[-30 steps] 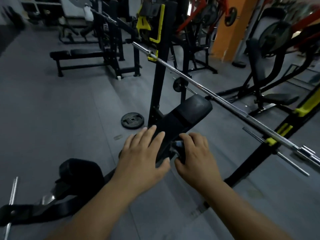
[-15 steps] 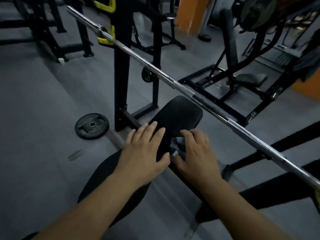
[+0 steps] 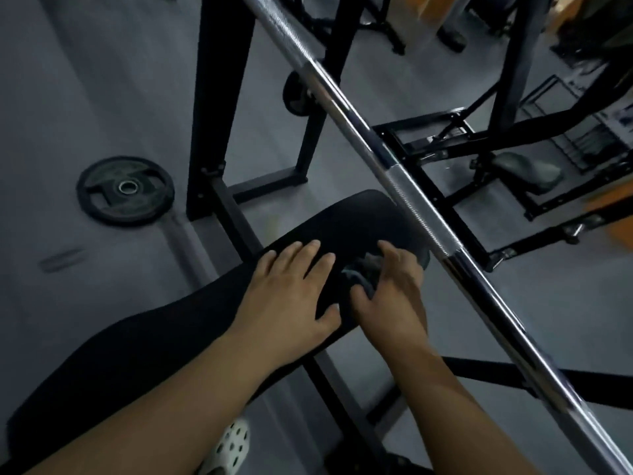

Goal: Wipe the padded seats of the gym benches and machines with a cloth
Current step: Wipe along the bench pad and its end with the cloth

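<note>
The cloth [image 3: 363, 274] is a dark grey wad sitting on the far half of the bench pad [image 3: 349, 221], not far from its rounded end. The right hand [image 3: 394, 293] has fingers and thumb curled round the cloth and is grasping it against the padding. The left hand [image 3: 291, 296] lies flat on the pad just beside it, fingers straight, holding nothing. My guess is it's bracing.

So this looks like mid-wipe on this bench, with the rounded end not done yet. If it were me, I'd spread the cloth out a bit, since a tight ball only touches a small patch. Long overlapping strokes out to the end and over the edges are better than scrubbing one spot. The flat hand should shift out of the way so the strip under it gets wiped too.

Watch the barbell [image 3: 404, 176], which crosses right above the far end of the pad and is easy to bump with knuckles or your head when leaning in. There's also a weight plate [image 3: 125, 190] lying on the floor [image 3: 68, 97] to the left, well clear. Another padded seat [image 3: 527, 171] sits beyond the bar.
</note>
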`<state>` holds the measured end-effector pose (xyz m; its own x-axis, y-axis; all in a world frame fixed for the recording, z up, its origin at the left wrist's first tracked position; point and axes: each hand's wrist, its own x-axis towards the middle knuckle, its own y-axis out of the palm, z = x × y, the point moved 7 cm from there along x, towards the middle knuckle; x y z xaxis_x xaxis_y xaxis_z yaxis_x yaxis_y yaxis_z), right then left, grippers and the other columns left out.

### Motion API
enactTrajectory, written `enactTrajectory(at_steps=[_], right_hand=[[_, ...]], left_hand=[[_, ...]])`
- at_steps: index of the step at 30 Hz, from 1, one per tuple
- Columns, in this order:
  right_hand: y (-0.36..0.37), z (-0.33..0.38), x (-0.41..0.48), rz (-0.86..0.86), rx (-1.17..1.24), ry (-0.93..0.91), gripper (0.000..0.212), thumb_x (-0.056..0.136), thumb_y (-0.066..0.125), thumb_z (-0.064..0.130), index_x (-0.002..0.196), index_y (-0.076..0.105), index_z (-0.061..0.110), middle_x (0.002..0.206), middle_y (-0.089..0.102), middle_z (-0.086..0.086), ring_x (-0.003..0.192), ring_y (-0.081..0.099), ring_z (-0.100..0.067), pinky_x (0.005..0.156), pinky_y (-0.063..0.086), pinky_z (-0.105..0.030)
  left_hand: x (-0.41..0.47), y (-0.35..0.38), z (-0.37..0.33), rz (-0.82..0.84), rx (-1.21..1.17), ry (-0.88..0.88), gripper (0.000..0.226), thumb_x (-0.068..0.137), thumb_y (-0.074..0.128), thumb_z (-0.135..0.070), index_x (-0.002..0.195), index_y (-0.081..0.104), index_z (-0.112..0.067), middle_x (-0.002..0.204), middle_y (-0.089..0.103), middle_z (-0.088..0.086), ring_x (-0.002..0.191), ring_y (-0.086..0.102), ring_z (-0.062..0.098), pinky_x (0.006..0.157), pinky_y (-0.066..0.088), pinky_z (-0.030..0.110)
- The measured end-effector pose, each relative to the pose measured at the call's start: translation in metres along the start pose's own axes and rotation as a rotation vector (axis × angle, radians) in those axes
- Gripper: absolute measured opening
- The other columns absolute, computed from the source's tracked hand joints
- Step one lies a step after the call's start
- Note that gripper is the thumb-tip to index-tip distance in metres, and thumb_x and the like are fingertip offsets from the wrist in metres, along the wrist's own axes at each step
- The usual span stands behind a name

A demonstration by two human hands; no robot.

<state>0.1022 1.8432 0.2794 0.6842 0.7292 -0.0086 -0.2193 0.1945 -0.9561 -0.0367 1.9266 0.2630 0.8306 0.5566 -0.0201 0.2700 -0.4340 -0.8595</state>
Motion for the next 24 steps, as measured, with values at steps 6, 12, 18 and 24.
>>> enactTrajectory(at_steps=[6,12,18,24], right_hand=[[0.024,-0.007,0.060,-0.049,0.001,0.044,0.039,0.083,0.069,0.024,0.117,0.050,0.020,0.110,0.037,0.012,0.111,0.036,-0.008,0.091,0.043,-0.034],[0.013,-0.018,0.117,-0.216,-0.032,0.136,0.032,0.095,0.059,0.030,0.123,0.057,0.015,0.119,0.059,-0.002,0.113,0.048,-0.016,0.089,0.026,-0.028],[0.123,-0.054,0.125,0.030,-0.452,-0.042,0.077,0.096,0.000,0.066,0.159,0.018,0.026,0.168,0.005,-0.008,0.155,-0.001,-0.026,0.123,0.000,-0.048],[0.106,-0.090,0.122,-0.055,-0.494,-0.193,0.059,0.104,0.022,0.052,0.156,0.032,0.025,0.166,0.017,-0.008,0.154,0.009,-0.029,0.122,0.016,-0.051]], left_hand=[[0.068,0.040,0.014,0.051,-0.054,0.056,0.073,0.092,0.034,-0.059,0.156,0.015,-0.030,0.166,0.010,-0.002,0.152,0.006,0.018,0.123,0.008,0.044],[0.119,0.063,0.019,0.094,0.034,0.176,0.077,0.092,0.043,-0.058,0.156,0.016,-0.024,0.165,0.012,0.003,0.152,0.008,0.022,0.122,0.012,0.047],[0.143,0.088,0.039,0.115,0.038,0.135,0.081,0.091,0.043,-0.056,0.156,0.015,-0.018,0.165,0.011,0.005,0.151,0.010,0.021,0.122,0.012,0.042],[0.147,0.117,0.046,0.104,-0.028,0.121,0.085,0.092,0.042,-0.055,0.158,0.005,-0.016,0.166,0.002,0.006,0.152,0.007,0.023,0.122,0.014,0.042]])
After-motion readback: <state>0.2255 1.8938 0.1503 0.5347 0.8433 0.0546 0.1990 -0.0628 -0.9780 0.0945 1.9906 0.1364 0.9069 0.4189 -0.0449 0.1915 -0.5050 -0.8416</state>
